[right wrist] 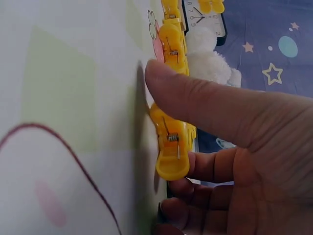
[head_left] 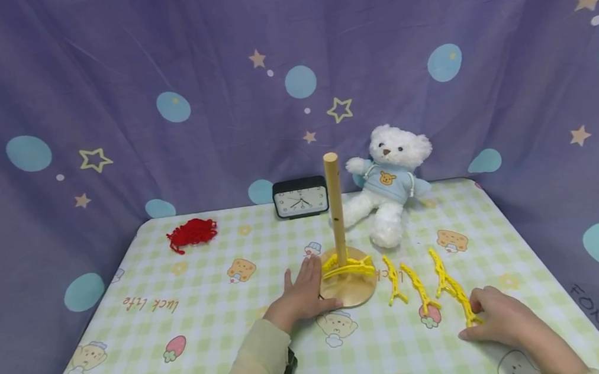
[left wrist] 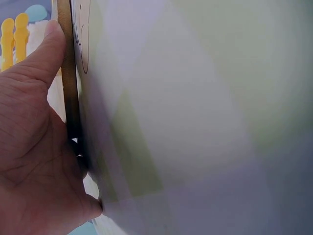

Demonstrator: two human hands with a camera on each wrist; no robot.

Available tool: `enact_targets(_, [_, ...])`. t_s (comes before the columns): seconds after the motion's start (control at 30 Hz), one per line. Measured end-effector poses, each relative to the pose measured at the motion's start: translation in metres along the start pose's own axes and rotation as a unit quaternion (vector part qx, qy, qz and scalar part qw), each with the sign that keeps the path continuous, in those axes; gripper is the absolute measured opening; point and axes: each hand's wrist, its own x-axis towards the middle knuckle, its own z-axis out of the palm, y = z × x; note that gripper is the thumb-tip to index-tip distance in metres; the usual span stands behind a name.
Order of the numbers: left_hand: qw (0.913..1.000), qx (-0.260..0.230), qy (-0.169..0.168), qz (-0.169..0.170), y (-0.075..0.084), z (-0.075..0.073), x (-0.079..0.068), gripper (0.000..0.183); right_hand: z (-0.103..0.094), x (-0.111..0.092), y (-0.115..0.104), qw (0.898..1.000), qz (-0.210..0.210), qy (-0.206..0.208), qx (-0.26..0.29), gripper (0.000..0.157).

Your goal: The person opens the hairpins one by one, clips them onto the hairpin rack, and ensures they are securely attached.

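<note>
A: Head view?
B: I read it as picking up the rightmost clip chain (head_left: 461,299), lying right of the stand (head_left: 336,207); next move calls for a firm pinch, then lift. Right hand (head_left: 503,314) low at its near end, left hand (head_left: 303,290) spread wide at the base (head_left: 349,294).
A: Left wrist?
B: Thumb (left wrist: 49,49) against the base's rim (steadying it, I'd guess).
A: Right wrist?
B: Narrow gap around the end clip (right wrist: 172,169). From my remote seat, can't tell if it's clamped.

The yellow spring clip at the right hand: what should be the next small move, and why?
Perhaps the right hand should squeeze the yellow spring clip gently: its fingers are at the clip, but a firm pinch is not visible, and the left hand is away, at the round wooden base.
</note>
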Motion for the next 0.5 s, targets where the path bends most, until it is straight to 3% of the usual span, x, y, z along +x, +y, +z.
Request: enact_targets(0.5, [0.9999, -0.004, 0.005, 0.01, 0.0007, -0.0014, -0.0037, 0.11, -0.0085, 0.0027, 0.0012, 0.998, 0.016, 0.065, 0.011, 0.051])
